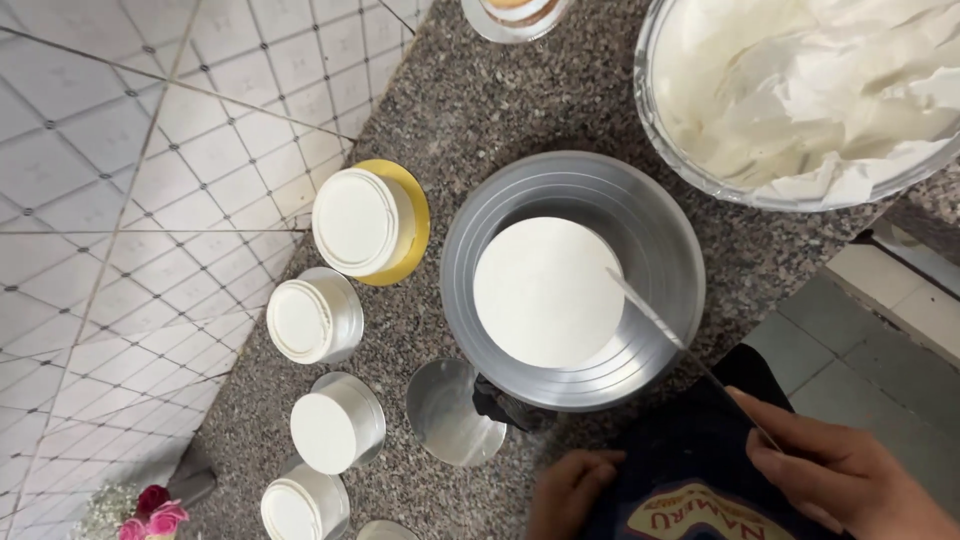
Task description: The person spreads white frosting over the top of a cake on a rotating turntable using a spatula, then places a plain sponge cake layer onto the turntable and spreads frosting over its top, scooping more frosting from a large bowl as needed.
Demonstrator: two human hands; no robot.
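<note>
Fingers of the right hand (840, 470) pinch a long thin metal spatula (660, 325), its blade slanting up-left onto the round white cake (545, 290) on the grey turntable (660, 230); left hand (570, 490) rests loosely curled nearby, empty.

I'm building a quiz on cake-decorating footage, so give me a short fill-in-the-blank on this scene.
1. The right hand holds a long metal ____.
2. The white round cake sits on a grey ____.
3. One small cake rests on a board coloured ____.
4. The big bowl holds white ____.

Missing words: spatula; turntable; yellow; cream
</note>
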